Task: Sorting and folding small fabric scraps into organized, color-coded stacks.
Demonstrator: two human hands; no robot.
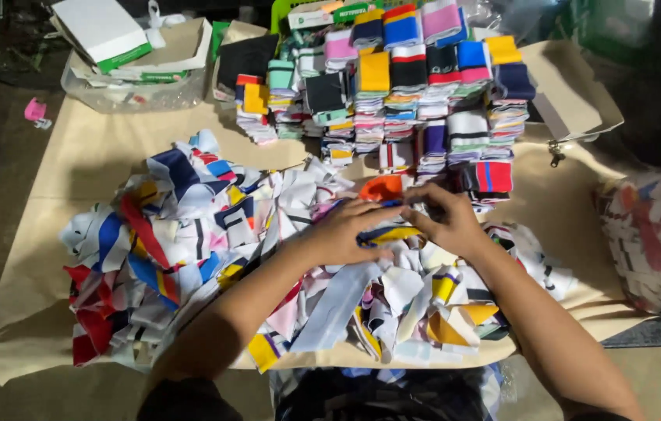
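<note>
Left hand [346, 230] and right hand [443, 218] pinch one striped fabric piece [389, 234] flat atop loose pile [213, 242] mid-table; folded stacks [393, 93] line the far edge.

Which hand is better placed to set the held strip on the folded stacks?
Right hand, probably: it lies nearer the neat stacks of folded coloured fabric bands; the left hand sits over the loose pile of fabric strips.

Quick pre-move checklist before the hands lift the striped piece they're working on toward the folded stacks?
1. Left hand on blue-and-yellow striped fabric piece: ok.
2. Right hand on the same piece: ok.
3. Piece free of loose fabric pile: cannot tell.
4. Folded stacks upright: ok.
5. Bare spot on tan cloth beside the stacks: ok.
</note>
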